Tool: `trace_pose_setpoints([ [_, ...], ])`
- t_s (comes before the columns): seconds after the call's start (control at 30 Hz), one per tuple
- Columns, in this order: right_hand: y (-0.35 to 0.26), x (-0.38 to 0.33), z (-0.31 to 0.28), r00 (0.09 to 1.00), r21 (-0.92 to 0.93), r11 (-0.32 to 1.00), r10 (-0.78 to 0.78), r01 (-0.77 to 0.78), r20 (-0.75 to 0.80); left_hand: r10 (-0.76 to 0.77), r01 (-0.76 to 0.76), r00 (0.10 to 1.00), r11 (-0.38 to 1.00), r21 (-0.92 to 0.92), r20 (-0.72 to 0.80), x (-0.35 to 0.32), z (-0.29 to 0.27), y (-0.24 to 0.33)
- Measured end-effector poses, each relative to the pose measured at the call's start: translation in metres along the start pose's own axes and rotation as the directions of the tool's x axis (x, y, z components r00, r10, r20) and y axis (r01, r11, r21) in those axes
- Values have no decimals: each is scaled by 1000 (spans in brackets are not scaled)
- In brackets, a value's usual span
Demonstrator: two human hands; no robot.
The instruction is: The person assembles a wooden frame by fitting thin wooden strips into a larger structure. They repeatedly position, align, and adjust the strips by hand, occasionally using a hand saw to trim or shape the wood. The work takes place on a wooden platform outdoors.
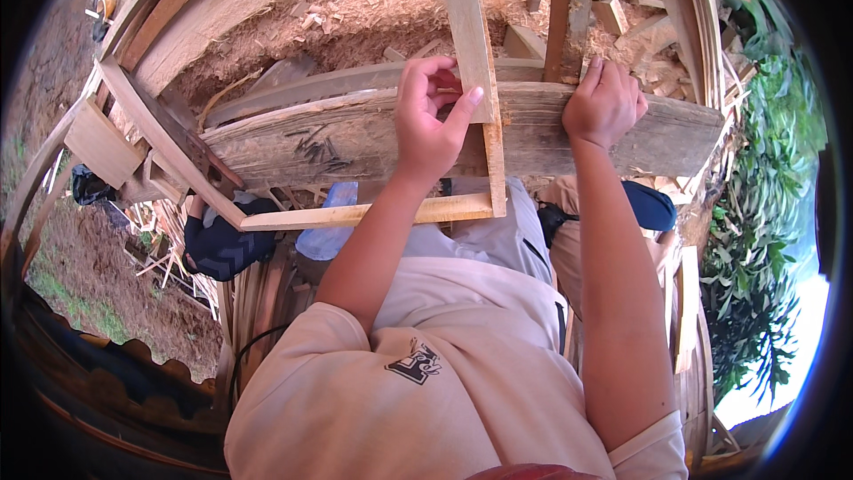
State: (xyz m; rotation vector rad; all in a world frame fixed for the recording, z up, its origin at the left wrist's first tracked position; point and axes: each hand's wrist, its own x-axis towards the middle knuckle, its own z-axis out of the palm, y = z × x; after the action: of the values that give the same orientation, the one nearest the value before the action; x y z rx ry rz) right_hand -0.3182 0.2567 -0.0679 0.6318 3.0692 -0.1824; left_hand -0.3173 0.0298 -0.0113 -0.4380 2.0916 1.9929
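Observation:
A light wooden frame lies across a weathered plank in front of me, its near bar reaching left. My left hand is curled at the frame's upright strip, the thumb lying on the wood and the fingers bent at its left edge. To the right, my right hand is closed in a fist over the plank's far edge. What it holds, if anything, is hidden. Several dark nails lie in a loose heap on the plank, left of my left hand.
Wood shavings and offcuts cover the ground beyond the plank. A brown post stands behind my right hand. More wooden frame pieces are at the left. A person's dark sleeve shows at lower left. Green plants border the right.

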Motion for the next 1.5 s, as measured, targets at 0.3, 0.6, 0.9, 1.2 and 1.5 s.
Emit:
trace_pose_setpoints([
  [0.3, 1, 0, -1, 1000, 10, 1000, -7, 7, -5, 69, -69, 997, 725, 685, 28, 5, 18, 49],
  [0.6, 0, 0, -2, 1000, 31, 1000, 3, -3, -6, -172, 159, 985, 861, 484, -18, 5, 20, 52],
  [0.9, 0, 0, -2, 1000, 38, 999, -7, 7, -19, -339, 341, 940, 934, -102, 43, 11, -16, 42],
  [1.2, 0, 1, -1, 1000, 52, 999, -6, 8, -30, -357, 362, 932, 913, -190, 59, 14, -19, 47],
  [1.5, -1, 1, -2, 999, 39, 999, -13, 15, -42, -355, 355, 934, 906, -229, 44, 12, -11, 48],
])
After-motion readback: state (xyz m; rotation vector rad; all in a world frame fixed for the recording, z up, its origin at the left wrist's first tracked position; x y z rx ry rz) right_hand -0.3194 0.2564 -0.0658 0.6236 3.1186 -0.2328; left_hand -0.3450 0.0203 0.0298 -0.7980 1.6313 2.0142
